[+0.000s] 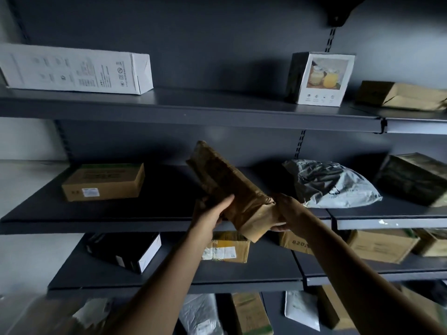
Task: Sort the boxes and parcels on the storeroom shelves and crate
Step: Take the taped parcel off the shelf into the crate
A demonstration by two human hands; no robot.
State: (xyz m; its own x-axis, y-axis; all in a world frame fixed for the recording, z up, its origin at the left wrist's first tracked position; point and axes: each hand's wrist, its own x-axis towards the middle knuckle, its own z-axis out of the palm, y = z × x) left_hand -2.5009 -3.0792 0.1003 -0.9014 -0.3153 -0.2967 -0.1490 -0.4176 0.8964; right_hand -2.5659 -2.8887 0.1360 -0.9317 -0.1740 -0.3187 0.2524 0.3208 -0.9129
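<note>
Brown parcel (229, 187) held mid-frame, before the middle shelf (157, 204). Long axis slants upper left to lower right, far end shelfward. Left hand (214, 215) curls round its left side. Right hand (289, 213) grips the low end. Both are equally near.

Pale wall (26, 141) along left edge of frame, dim. Dark grey back panel (205, 44) fills upper centre. Slotted upright (330, 41) at upper right, running down the panel, with a black bracket (337, 19) at its top. Second slotted upright (63, 139) at left, beside the wall.
</note>
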